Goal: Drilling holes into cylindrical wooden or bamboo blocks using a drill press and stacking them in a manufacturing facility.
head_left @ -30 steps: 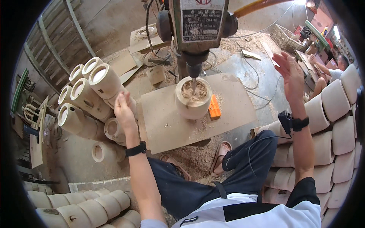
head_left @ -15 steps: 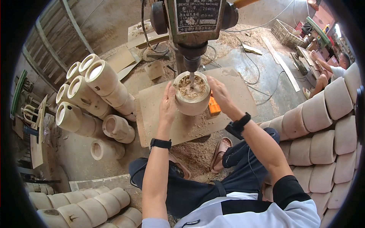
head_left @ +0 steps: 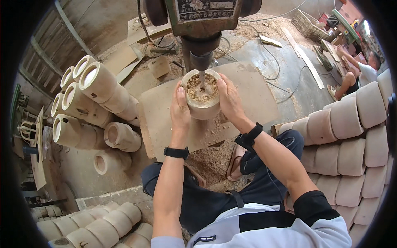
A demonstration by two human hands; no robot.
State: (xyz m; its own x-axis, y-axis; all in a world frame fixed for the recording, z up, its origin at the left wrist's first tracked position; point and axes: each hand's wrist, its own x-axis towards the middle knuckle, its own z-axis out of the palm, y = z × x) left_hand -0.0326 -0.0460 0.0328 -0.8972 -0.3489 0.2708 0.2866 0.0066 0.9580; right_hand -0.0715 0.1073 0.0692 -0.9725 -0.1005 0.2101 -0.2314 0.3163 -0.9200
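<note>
A round, hollowed wooden pot (head_left: 204,112) stands upright on a flat board (head_left: 159,118) beneath a bench drill press (head_left: 202,18). The drill bit (head_left: 202,77) reaches down into its opening, where loose wood shavings (head_left: 194,87) lie. My left hand (head_left: 180,110) presses against the pot's left side, thumb near the rim. On the opposite side my right hand (head_left: 230,101) wraps the wall, so the pot is gripped between both palms. The bit's tip is hidden among the shavings.
Several wooden pots (head_left: 89,101) are stacked at left, with more rows at lower left (head_left: 103,227). A tall stack of pots (head_left: 351,163) rises close on my right. Cables (head_left: 277,70) and sawdust lie on the floor. Another person (head_left: 366,72) sits at far right.
My right hand has closed in on the pot's side. The orange box beside the pot is now out of sight. The whole view has shifted, moving the scene slightly left and up.
</note>
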